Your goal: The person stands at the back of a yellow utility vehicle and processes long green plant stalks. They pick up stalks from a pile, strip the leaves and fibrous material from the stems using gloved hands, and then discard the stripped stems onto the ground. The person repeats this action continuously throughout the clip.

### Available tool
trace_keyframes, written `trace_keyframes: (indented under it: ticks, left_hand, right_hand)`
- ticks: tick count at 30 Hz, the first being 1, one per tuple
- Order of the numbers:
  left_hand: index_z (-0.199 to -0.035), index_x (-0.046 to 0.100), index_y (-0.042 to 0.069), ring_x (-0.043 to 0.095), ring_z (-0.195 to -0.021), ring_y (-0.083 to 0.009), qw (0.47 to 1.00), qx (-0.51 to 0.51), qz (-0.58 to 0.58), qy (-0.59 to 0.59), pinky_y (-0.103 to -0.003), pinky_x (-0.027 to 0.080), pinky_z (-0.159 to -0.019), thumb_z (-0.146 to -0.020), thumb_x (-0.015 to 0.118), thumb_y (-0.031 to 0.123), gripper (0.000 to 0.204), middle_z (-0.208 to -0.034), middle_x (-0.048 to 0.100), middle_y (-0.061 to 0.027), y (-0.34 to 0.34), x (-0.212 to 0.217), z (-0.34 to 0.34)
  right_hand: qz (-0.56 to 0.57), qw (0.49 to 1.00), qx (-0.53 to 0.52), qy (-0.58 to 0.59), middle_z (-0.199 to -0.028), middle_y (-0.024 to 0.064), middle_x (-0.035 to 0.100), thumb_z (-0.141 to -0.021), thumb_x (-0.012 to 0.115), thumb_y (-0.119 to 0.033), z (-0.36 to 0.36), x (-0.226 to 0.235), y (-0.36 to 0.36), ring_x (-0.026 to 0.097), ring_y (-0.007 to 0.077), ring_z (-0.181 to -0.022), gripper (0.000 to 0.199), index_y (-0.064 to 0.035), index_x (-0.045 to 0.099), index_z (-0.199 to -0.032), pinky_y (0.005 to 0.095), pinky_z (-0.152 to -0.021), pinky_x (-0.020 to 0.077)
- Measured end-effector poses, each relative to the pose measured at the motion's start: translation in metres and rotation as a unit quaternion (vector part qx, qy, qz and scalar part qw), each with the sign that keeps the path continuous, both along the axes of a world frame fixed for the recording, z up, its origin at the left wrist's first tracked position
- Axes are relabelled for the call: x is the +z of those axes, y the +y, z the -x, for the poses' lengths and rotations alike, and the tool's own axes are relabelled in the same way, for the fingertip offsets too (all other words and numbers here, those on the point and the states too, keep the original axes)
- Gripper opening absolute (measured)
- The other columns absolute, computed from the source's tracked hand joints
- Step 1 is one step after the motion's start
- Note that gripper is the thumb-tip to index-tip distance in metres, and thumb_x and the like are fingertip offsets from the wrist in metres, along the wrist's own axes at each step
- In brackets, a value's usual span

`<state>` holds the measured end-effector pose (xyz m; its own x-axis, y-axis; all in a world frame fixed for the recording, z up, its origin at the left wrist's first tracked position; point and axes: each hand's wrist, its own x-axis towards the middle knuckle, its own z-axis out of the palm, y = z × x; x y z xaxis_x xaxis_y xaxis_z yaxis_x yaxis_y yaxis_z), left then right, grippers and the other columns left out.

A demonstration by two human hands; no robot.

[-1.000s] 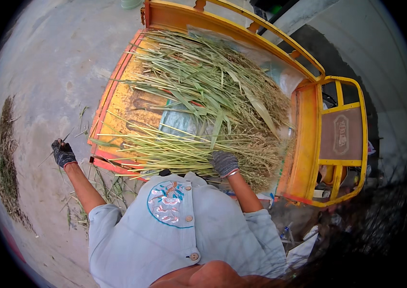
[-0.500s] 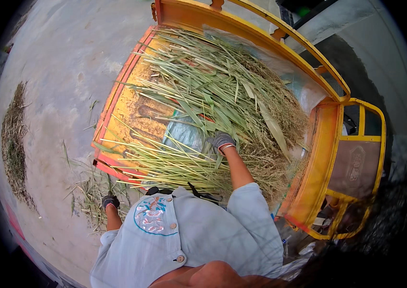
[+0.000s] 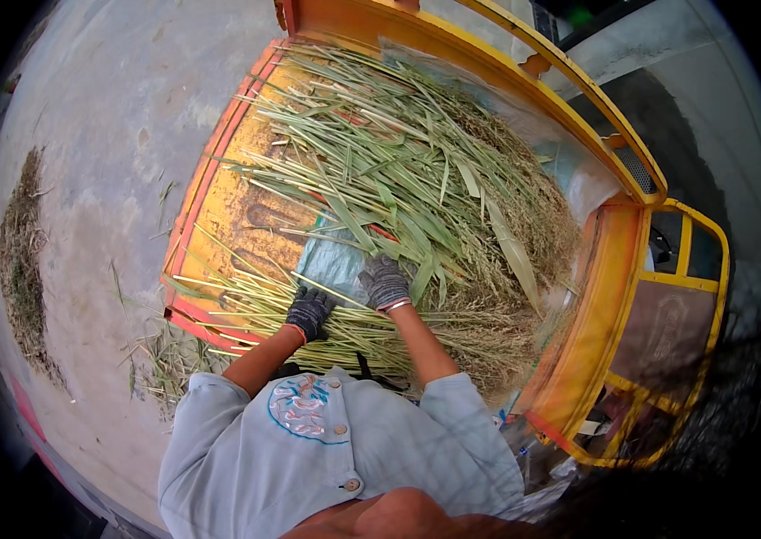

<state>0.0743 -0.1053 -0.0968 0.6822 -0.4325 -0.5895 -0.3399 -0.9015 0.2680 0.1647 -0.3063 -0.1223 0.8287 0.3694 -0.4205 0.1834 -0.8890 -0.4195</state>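
Note:
My left hand (image 3: pixel 310 312), in a dark grey knitted glove, lies over the near bundle of trimmed stalks (image 3: pixel 255 296) with its fingers apart. To its right is my right hand (image 3: pixel 384 280), in a matching glove, fingers stretched out over a pale blue-green plastic sheet (image 3: pixel 331 260) and against the leaves. Beyond my hands spreads a larger pile of leafy green stalks (image 3: pixel 398 171). Its cut ends point left, and its brownish seed heads lie toward the right. Both bundles rest on the rusty yellow cart bed (image 3: pixel 250 193).
A raised yellow side rail (image 3: pixel 569 81) bounds the bed's far side; a yellow cab frame (image 3: pixel 708 287) stands right. The bed's red edge (image 3: pixel 210 171) is at left. Stripped leaves (image 3: pixel 174 364) and a long dry plant heap (image 3: pixel 23 260) lie on the concrete ground.
My left hand has come up from the loose leaves beside the cart onto the near stalks. My right hand has shifted slightly left and nearer to me.

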Motion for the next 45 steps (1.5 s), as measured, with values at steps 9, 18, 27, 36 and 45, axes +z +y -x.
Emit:
trace_keyframes:
  ticks: [9, 18, 27, 36, 45]
  left_hand:
    - [-0.112, 0.053, 0.014, 0.052, -0.101, -0.0312, 0.994, 0.080, 0.002, 0.073, -0.044, 0.034, -0.093, -0.063, 0.069, 0.044, 0.061, -0.110, 0.055, -0.0152, 0.010, -0.003, -0.006]
    - [-0.117, 0.052, 0.007, 0.047, -0.110, -0.0311, 0.943, 0.314, 0.096, 0.056, -0.038, 0.038, -0.093, -0.066, 0.070, 0.036, 0.061, -0.122, 0.048, -0.0160, 0.027, -0.002, -0.032]
    - [-0.105, 0.057, 0.007, 0.048, -0.107, -0.0313, 0.948, 0.293, 0.077, -0.096, -0.040, 0.038, -0.091, -0.068, 0.068, 0.025, 0.042, -0.117, 0.052, -0.0145, 0.026, 0.015, -0.086]
    - [-0.118, 0.048, 0.009, 0.039, -0.117, -0.0322, 0.960, 0.207, 0.025, -0.186, -0.044, 0.032, -0.095, -0.073, 0.051, 0.011, 0.045, -0.128, 0.041, -0.0151, 0.001, -0.058, -0.138]
    - [-0.124, 0.043, 0.008, 0.037, -0.120, -0.0325, 0.921, 0.255, 0.014, -0.293, -0.040, 0.032, -0.097, -0.068, 0.061, 0.013, 0.059, -0.134, 0.034, -0.0201, 0.038, -0.042, -0.197]
  right_hand:
    - [0.259, 0.958, -0.120, -0.017, -0.128, 0.0157, 0.041, -0.076, 0.054, -0.025, -0.094, -0.014, -0.072, 0.043, 0.0307, -0.116, 0.051, -0.0129, 0.043, -0.124, 0.0431, -0.091, 0.0371]
    - [0.264, 0.964, -0.035, 0.007, -0.119, 0.0155, 0.050, -0.075, 0.055, -0.026, -0.071, 0.015, -0.053, 0.050, 0.0317, -0.108, 0.029, -0.0147, 0.062, -0.101, 0.0447, -0.090, 0.0381]
    - [0.146, 0.971, -0.171, -0.077, -0.115, 0.0160, 0.054, -0.075, 0.060, -0.030, -0.121, 0.047, -0.103, 0.049, 0.0308, -0.108, 0.043, -0.0065, 0.056, -0.111, 0.0400, -0.093, 0.0377]
    - [0.083, 0.988, 0.090, 0.100, -0.106, 0.0187, 0.057, -0.079, 0.053, -0.034, -0.079, 0.051, -0.018, 0.054, 0.0340, -0.098, 0.041, -0.0052, 0.057, -0.107, 0.0394, -0.088, 0.0411]
    - [0.048, 0.986, -0.145, 0.071, -0.126, 0.0203, 0.044, -0.082, 0.050, -0.027, -0.138, -0.036, -0.130, 0.043, 0.0351, -0.114, 0.045, -0.0066, 0.047, -0.122, 0.0382, -0.096, 0.0358]
